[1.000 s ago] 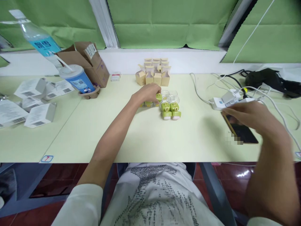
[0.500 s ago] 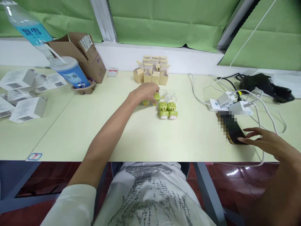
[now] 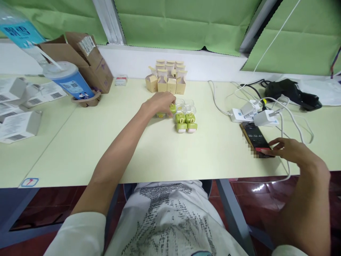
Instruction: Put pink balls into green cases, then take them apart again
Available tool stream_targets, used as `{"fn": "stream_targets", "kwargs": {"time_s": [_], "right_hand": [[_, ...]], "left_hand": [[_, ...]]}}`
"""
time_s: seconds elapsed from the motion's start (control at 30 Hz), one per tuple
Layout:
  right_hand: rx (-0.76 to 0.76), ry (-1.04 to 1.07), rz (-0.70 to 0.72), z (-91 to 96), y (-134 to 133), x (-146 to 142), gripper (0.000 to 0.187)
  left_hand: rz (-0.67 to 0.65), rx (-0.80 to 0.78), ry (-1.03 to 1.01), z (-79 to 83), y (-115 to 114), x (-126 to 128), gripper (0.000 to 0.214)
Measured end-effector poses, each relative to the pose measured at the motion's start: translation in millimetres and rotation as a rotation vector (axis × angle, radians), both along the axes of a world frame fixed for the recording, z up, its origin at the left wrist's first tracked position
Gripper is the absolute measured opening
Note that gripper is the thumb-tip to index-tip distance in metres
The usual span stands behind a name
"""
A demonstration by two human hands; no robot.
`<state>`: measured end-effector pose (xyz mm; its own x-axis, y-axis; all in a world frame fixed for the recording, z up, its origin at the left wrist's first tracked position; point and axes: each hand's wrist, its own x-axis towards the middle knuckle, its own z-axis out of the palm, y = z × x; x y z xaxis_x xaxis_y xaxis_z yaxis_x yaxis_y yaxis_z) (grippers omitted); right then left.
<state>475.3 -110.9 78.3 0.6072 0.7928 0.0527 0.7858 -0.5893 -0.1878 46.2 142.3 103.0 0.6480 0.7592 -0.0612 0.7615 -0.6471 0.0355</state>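
My left hand (image 3: 161, 103) reaches to the middle of the table, its fingers closed around a small green-lidded container (image 3: 173, 108) with a loop on top. In front and to the right, several more green-lidded containers (image 3: 186, 122) with pale bases and loops stand in a tight group. Behind these are clear plastic cups (image 3: 188, 105); part of that cluster is hidden by the hand. At the right, my right hand (image 3: 287, 151) touches the lower end of a phone (image 3: 255, 137) with the thumb, fingers apart. The phone lies flat, its lit screen showing a timer and a red bar.
Open small cardboard boxes (image 3: 170, 83) stand in rows by the wall. On the left are a blue cup (image 3: 76, 85) in a carton holder, a brown box (image 3: 93, 67), a bottle (image 3: 21, 33) and white boxes (image 3: 25, 126). A power strip (image 3: 237, 115) with cables lies beyond the phone.
The phone's dark screen has lit up with a timer. My right thumb has come onto its lower end. The view has shifted a little; my left hand stays at the same containers.
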Motion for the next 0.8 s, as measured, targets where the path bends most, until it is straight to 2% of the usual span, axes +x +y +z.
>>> {"fn": "stream_targets", "kwargs": {"time_s": [0.17,0.3,0.4,0.5,0.57,0.63,0.7,0.8], "right_hand": [[0.002,0.116,-0.088,6.7,-13.0,2.1,0.063],[-0.022,0.237,-0.141,23.7,-3.4,16.6,0.042],[0.109,0.21,-0.038,36.9,13.4,9.4,0.027],[0.235,0.234,0.214,44.3,40.0,-23.2,0.025],[0.299,0.323,0.377,43.5,65.2,-53.8,0.026],[0.298,0.44,0.496,36.8,96.0,-84.5,0.022],[0.31,0.525,0.51,24.2,129.7,-110.3,0.012],[0.373,0.614,0.503,-2.4,177.7,-135.7,0.008]], "left_hand": [[-0.015,-0.001,0.005,0.6,1.3,-0.2,0.059],[-0.025,-0.034,-0.009,6.2,-1.6,-1.3,0.044],[-0.025,-0.066,-0.054,9.1,-3.1,-2.5,0.026],[-0.03,-0.106,-0.114,9.3,-2.6,-3.6,0.01],[-0.028,-0.136,-0.135,8.5,-1.0,-3.6,0.021],[-0.001,-0.171,-0.142,7.6,1.5,-2.5,0.027],[0.042,-0.198,-0.146,6.4,4.5,-0.3,0.024],[0.11,-0.189,-0.135,4.1,8.5,4.0,0.016]]}}
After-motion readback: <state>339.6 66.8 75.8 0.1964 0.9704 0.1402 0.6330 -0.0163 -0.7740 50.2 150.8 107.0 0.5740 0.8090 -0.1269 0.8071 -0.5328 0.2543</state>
